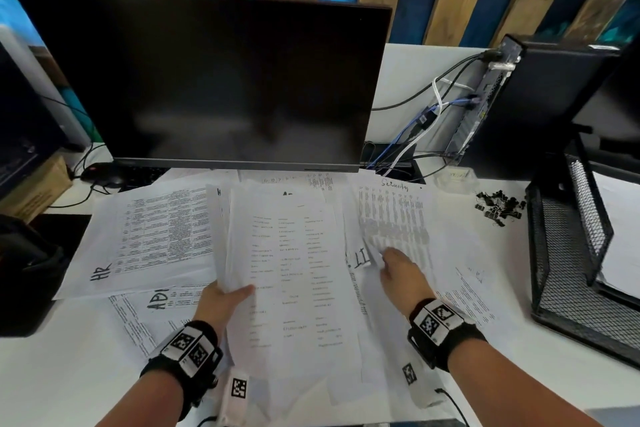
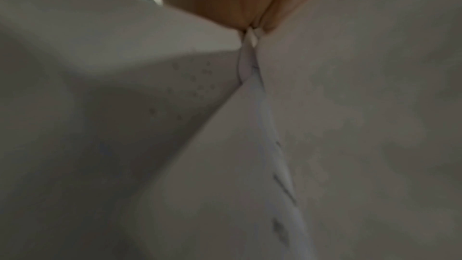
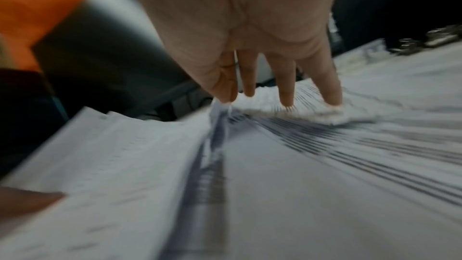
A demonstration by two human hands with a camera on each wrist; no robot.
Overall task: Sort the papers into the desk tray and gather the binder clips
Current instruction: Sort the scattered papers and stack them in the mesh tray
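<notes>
My left hand (image 1: 221, 302) pinches a stack of papers (image 1: 294, 263) by its near edge. My right hand (image 1: 401, 274), fingers out, pinches the corner of a printed sheet (image 1: 394, 218). I should lift slowly so nothing slides. Beyond, binder clips (image 1: 498, 206) lie scattered beside the mesh tray (image 1: 568, 253).
</notes>
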